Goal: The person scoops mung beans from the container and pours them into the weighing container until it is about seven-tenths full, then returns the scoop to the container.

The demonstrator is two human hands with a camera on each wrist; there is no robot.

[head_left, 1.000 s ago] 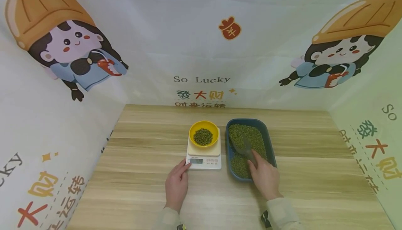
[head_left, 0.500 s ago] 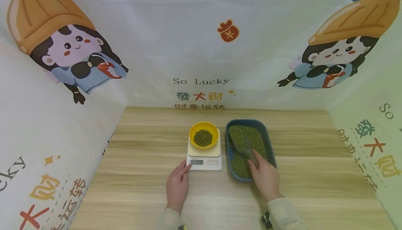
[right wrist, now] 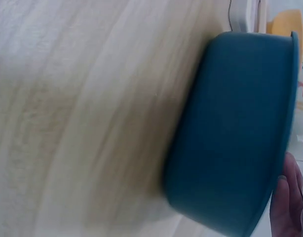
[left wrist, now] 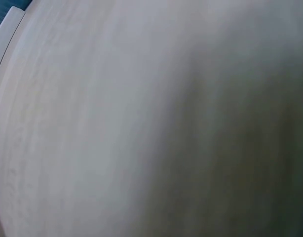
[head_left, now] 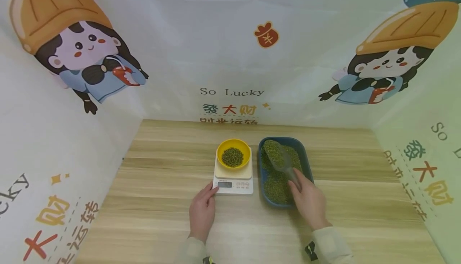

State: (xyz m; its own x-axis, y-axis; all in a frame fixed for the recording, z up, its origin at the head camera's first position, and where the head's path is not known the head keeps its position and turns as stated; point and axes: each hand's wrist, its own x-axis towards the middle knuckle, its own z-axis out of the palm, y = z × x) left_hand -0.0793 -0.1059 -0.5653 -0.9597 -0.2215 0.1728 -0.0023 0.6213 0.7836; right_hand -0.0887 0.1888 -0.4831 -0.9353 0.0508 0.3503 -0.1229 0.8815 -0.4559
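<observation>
My right hand [head_left: 310, 200] grips the handle of a grey translucent scoop [head_left: 288, 166], whose bowl is heaped with small green mung beans [head_left: 273, 152]. The scoop is over the blue tub [head_left: 309, 160], which holds more mung beans [head_left: 277, 190]. In the right wrist view the tub's side [right wrist: 230, 128] fills the middle, with fingers [right wrist: 284, 207] at its rim. My left hand [head_left: 202, 212] touches the front left corner of a white kitchen scale [head_left: 225, 190] with extended fingers. On the scale sits a yellow bowl [head_left: 220, 152] with some mung beans [head_left: 232, 158] in it.
Scale and tub stand side by side on a wood-grain table [head_left: 162, 176], a narrow gap between them. Printed white cloth [head_left: 173, 55] walls the table at the back and both sides. The left wrist view shows mostly blurred tabletop [left wrist: 92, 123].
The scoop has come up out of the mung beans with a load, leaving a dip in the tub. My right hand has shifted slightly right. The left hand stays at the scale.
</observation>
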